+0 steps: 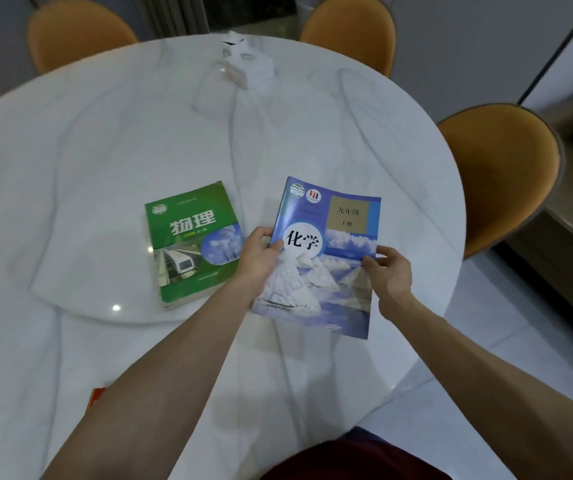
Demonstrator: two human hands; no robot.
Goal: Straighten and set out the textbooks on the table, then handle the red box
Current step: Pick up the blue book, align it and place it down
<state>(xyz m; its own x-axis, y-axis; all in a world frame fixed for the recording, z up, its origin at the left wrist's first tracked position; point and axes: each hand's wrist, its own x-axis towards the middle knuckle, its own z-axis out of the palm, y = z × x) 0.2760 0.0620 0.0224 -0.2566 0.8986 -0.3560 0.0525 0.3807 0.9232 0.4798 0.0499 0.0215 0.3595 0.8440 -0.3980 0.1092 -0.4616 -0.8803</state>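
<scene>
Your left hand [259, 252] pinches the left edge of the blue chemistry textbook [323, 258], thumb on the cover beside the white circle with the title, fingers curled under the spine side. Your right hand [390, 271] closes on the book's right edge in the same way, thumb on top, fingers behind. Between them the book faces you cover up, tilted a little clockwise, its top right corner curling; whether its lower edge touches the desk [70, 168] cannot be told.

Just to the left of your left hand lies the green physics textbook [191, 242], flat on the white marble desk, cover up, turned slightly counter-clockwise, close to the blue book but not touching it.

Near the bottom left, a sliver of the red box [95, 398] shows beside your left forearm, most of it hidden behind the arm.

At the far side of the desk stands a white tissue box [248, 65]. Three orange chairs [499, 174] ring the far and right edges.
</scene>
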